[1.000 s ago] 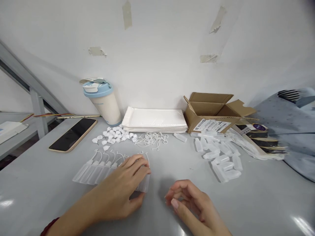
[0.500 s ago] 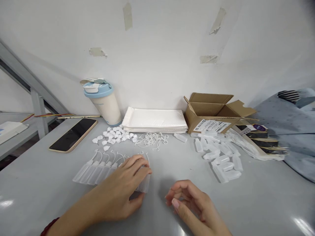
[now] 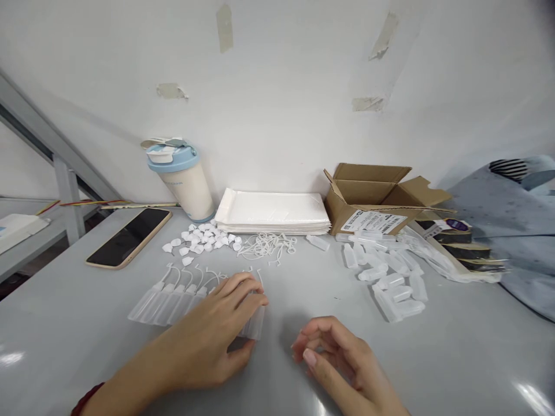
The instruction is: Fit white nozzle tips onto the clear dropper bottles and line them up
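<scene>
Several slim translucent squeeze bottles [image 3: 162, 304] lie side by side in a row on the grey table. White caps with thin loop ties [image 3: 174, 271] sit at their far ends. My left hand [image 3: 221, 323] arches over the right part of this row, fingers apart. It covers some bottles, and the end bottle [image 3: 256, 323] shows beneath its fingers; their contact is partly hidden. To the right, my right hand [image 3: 338, 364] hovers low over the table, fingers loosely curled and thumb apart, with nothing visible in it.
White nozzle caps [image 3: 202, 238] and a heap of thin white ties [image 3: 267, 247] lie behind the row. Loose bottles [image 3: 390, 280] are piled right, before an open carton [image 3: 375, 199]. White envelopes [image 3: 273, 209], a tumbler [image 3: 186, 188] and a phone [image 3: 130, 238] stand or lie farther back.
</scene>
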### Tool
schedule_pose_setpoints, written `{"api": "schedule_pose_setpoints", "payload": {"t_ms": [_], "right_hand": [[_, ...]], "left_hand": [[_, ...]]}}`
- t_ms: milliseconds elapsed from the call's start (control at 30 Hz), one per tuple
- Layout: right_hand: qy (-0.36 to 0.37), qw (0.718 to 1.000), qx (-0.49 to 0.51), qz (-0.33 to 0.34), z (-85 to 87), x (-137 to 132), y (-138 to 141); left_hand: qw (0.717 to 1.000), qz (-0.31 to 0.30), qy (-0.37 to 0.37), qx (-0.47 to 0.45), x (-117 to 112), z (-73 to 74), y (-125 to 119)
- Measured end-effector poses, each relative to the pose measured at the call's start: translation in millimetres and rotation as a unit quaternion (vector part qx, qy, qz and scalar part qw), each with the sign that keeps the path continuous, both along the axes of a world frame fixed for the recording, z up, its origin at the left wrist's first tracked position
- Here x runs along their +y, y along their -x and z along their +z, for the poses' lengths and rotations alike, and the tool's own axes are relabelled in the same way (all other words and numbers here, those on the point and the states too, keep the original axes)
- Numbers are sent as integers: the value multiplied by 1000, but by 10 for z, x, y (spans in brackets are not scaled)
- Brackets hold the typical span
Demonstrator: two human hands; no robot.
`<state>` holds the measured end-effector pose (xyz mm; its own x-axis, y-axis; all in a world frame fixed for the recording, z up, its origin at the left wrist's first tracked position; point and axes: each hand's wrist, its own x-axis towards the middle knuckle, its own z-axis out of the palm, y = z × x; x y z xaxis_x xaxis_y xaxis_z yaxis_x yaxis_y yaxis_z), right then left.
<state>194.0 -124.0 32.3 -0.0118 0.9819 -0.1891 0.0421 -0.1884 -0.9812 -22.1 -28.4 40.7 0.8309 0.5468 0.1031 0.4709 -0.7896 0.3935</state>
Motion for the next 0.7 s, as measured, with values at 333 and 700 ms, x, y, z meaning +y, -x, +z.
{"api": "schedule_pose_setpoints", "payload": {"t_ms": [333,700], "right_hand": [[-10,1000,6,6,-2,-3,-13],[2,1000,19,6,-3,-6,-20]], "left_hand": [[1000,-7,-12,-3,0,7,3],[1000,-7,11,10,-6,13,10]]}}
